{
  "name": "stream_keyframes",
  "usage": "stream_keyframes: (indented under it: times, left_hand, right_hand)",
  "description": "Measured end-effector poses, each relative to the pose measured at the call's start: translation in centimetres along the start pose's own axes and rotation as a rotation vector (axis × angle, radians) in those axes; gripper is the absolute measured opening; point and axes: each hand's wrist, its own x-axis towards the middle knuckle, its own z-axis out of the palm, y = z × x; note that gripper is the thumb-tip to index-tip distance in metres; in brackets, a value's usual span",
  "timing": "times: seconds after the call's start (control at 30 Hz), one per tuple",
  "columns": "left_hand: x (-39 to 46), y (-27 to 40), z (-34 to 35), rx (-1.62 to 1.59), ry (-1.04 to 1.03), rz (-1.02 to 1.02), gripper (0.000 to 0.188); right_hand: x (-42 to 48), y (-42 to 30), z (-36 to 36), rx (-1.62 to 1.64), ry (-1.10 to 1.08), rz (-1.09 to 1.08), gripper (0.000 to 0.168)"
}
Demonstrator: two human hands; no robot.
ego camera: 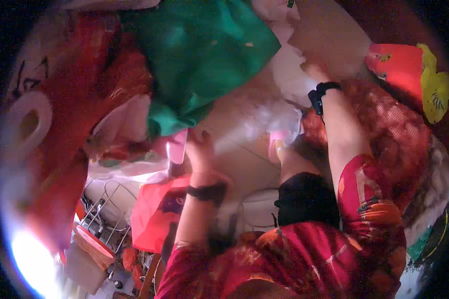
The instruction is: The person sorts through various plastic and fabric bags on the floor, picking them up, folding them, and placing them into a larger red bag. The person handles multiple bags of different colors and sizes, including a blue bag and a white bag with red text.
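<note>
My left hand, with a black band at the wrist, is blurred beside the edge of a flat pink piece. Its fingertips are too unclear to show a grip. Just beyond it spreads a large green plastic sheet or bag, its lower corner bunched. Farther out on the right, my right hand is at the jagged edge of a whitish sheet. Blur hides its fingers; a black watch-like device is on that wrist. One foot in a pink slipper rests on the floor below.
Red mesh sacks of lumpy contents fill the right side, near a red bag and yellow plastic. Red plastic hangs at left. A red bag, a wire rack and a basket are lower left.
</note>
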Motion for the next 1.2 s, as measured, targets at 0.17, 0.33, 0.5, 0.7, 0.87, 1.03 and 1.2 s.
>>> stream_keyframes:
  times: [0.17, 0.33, 0.5, 0.7, 0.87, 1.03, 1.2]
  left_hand:
    - [-3.6, -1.5, -1.4, -0.128, -0.229, 0.099, 0.042]
    - [-7.5, 2.0, -4.7, -0.441, -0.394, -0.013, 0.032]
    - [-12.1, 5.8, -12.6, -0.742, -0.393, -0.055, 0.044]
    - [-17.5, 9.8, -21.6, -1.351, -0.524, -0.239, 0.078]
    - [-22.3, 8.5, -23.8, -1.379, -0.475, -0.178, 0.063]
    - [-23.3, 1.4, -19.9, -1.164, -0.111, 0.009, 0.022]
    - [-27.3, 1.9, -24.7, -0.209, 0.062, 0.45, 0.021]
  right_hand:
    - [-4.0, -9.9, -5.4, 0.309, -0.099, 0.165, 0.035]
    - [-11.2, -13.0, -9.5, 0.651, 0.182, 0.091, 0.016]
    - [-21.5, -23.0, -19.2, 0.57, 0.302, -0.169, 0.015]
    - [-35.2, -34.6, -23.8, 0.489, 0.11, -0.43, 0.008]
    - [-41.8, -36.6, -18.1, 0.247, 0.332, -0.907, 0.013]
    - [-47.9, -36.8, -18.0, 0.229, 0.077, -0.932, 0.021]
    - [-47.8, -34.7, -21.6, 0.573, 0.195, -0.82, 0.023]
